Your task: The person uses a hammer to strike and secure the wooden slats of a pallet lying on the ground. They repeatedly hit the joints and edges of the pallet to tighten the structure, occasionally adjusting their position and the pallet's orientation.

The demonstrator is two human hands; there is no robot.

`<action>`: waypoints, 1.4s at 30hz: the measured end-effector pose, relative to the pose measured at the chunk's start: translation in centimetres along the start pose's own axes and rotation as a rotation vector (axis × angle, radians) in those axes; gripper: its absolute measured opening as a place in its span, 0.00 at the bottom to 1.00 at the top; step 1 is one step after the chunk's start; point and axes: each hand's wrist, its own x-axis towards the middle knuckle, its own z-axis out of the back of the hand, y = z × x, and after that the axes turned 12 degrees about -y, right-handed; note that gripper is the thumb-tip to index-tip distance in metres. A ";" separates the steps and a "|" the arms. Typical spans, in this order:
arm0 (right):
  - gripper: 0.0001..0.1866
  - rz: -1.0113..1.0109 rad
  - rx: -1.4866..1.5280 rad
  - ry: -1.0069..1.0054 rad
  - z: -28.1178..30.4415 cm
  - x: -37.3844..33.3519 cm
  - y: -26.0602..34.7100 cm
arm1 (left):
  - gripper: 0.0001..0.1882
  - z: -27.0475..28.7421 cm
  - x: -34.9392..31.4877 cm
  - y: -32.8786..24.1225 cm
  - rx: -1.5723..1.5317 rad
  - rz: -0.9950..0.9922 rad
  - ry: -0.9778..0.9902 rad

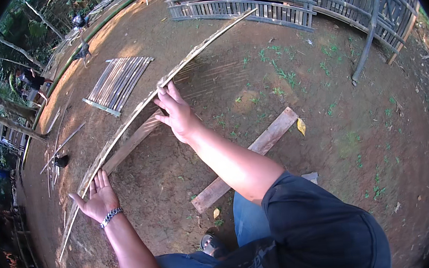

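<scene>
A long, thin sheet of split bamboo [129, 123] stands on edge and crosses the view from lower left to the top middle. It is seen nearly edge-on, and a striped shadow falls on the ground beside it. My left hand [101, 199], with a chain bracelet at the wrist, holds its lower left part with the fingers stretched against it. Near the sheet's middle, my right hand [179, 118] supports it with fingertips at the edge and the thumb apart. Below the sheet lies a wooden plank [134, 143], partly covered by it.
Another plank [248, 157] lies on the dirt before my legs. A small slatted bamboo panel [120, 83] lies beyond the sheet. Larger bamboo lattice panels [242, 3] and a leaning pole [369, 39] stand at the far right. A person [33, 79] is at the far left.
</scene>
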 end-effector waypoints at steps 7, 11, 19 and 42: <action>0.52 -0.198 -0.415 0.006 2.5 -6.5 -6.4 | 0.67 -0.5 1.9 -0.7 -0.027 -0.045 0.081; 0.50 -0.512 -0.805 -0.015 10.5 -17.2 -16.5 | 0.67 -0.3 2.9 0.3 -0.028 -0.079 0.141; 0.44 -0.708 -1.415 0.888 11.0 -19.5 -17.6 | 0.68 -0.8 4.2 0.3 0.006 -0.140 0.212; 0.36 -0.862 -1.464 0.551 16.5 -17.9 -20.4 | 0.68 -0.4 5.8 0.5 -0.030 -0.150 0.371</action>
